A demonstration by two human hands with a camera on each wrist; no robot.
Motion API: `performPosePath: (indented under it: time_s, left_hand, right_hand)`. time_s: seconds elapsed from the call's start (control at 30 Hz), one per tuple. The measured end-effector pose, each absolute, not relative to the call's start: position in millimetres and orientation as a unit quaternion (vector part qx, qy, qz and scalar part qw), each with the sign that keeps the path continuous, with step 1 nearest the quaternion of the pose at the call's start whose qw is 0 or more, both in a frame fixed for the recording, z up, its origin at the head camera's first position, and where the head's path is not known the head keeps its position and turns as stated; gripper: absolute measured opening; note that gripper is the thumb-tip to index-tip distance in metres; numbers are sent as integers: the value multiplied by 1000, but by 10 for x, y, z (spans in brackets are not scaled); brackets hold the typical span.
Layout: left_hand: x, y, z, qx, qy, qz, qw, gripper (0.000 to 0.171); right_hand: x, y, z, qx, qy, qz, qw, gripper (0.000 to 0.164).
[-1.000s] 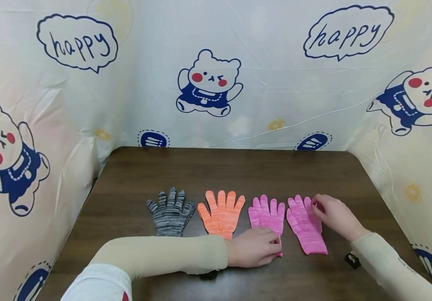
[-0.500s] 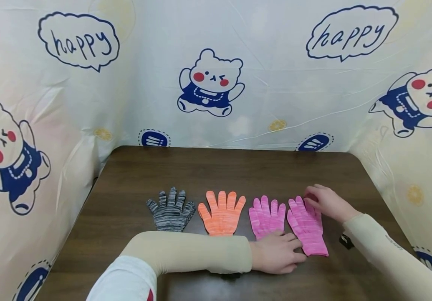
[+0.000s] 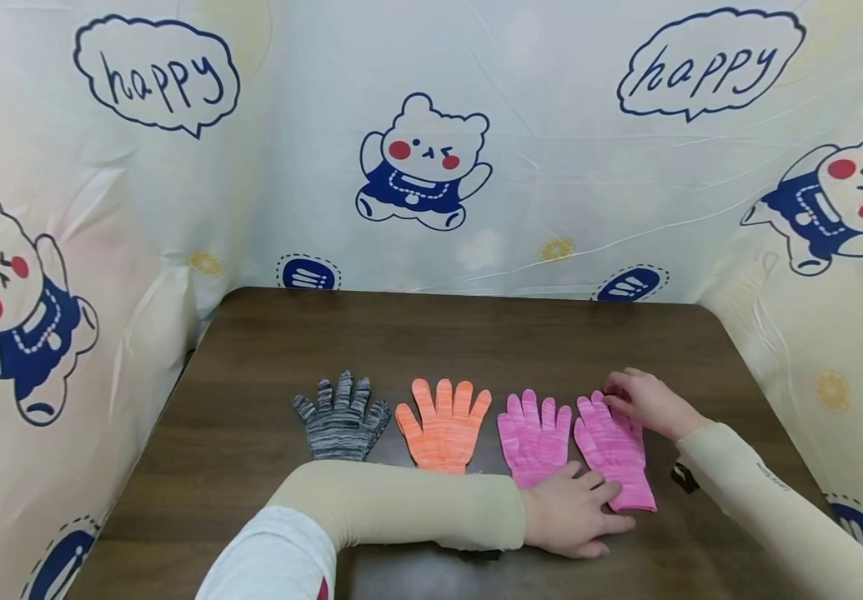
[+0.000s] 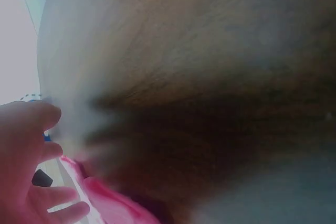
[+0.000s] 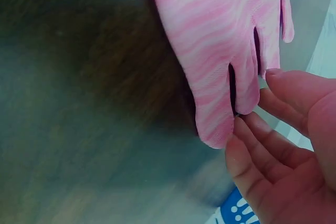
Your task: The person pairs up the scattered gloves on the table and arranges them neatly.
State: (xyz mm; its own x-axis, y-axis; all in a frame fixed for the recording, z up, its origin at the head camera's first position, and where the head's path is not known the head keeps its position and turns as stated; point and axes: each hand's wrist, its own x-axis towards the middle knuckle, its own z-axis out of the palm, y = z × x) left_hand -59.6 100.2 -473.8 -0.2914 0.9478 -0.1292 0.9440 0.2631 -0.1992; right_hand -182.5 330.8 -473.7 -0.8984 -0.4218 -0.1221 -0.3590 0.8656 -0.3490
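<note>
Two pink knit gloves lie side by side at the right of the row, the left pink glove (image 3: 532,437) and the right pink glove (image 3: 614,454). My left hand (image 3: 574,512) reaches across with fingers spread, over the left pink glove's cuff and at the lower edge of the right one. In the left wrist view, pink fabric (image 4: 118,203) shows beside these fingers. My right hand (image 3: 652,404) is at the fingertips of the right pink glove. In the right wrist view, its relaxed fingers (image 5: 262,156) touch the glove's finger ends, thumb to one side.
Further left lie an orange glove (image 3: 442,425) and a grey striped glove (image 3: 341,421), cuffs hidden behind my left sleeve (image 3: 416,504). All rest on a dark brown wooden table (image 3: 461,333). A printed curtain (image 3: 536,183) surrounds it at the back and sides.
My left hand has moved right, from the left pink glove's cuff to the right glove's cuff, its fingers spreading. My right hand has shifted slightly up and left along the right glove's fingertips.
</note>
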Motion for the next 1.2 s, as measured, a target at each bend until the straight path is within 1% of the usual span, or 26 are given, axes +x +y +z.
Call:
performPosePath:
  time_s: [0.3, 0.53, 0.8, 1.0, 1.2]
  left_hand:
    - [-626, 1026, -4793, -591, -798, 118, -10, 51]
    - [-637, 1024, -4820, -592, -797, 116, -26, 54]
    - [-625, 973, -4826, -592, -801, 93, -14, 47]
    - [-630, 938, -4830, -588, -804, 92, -17, 50]
    - [-624, 926, -4831, -586, -805, 93, -19, 50]
  right_hand:
    - [-1840, 3305, -4744, -196, 959, -169, 117, 10]
    - [-1855, 3284, -4759, -182, 960, -169, 131, 9]
    - [-1849, 3285, -4772, -198, 958, -173, 113, 6]
    - [-1861, 3302, -4800, -196, 958, -181, 109, 6]
    - [-1867, 3309, -4835, -193, 956, -185, 119, 5]
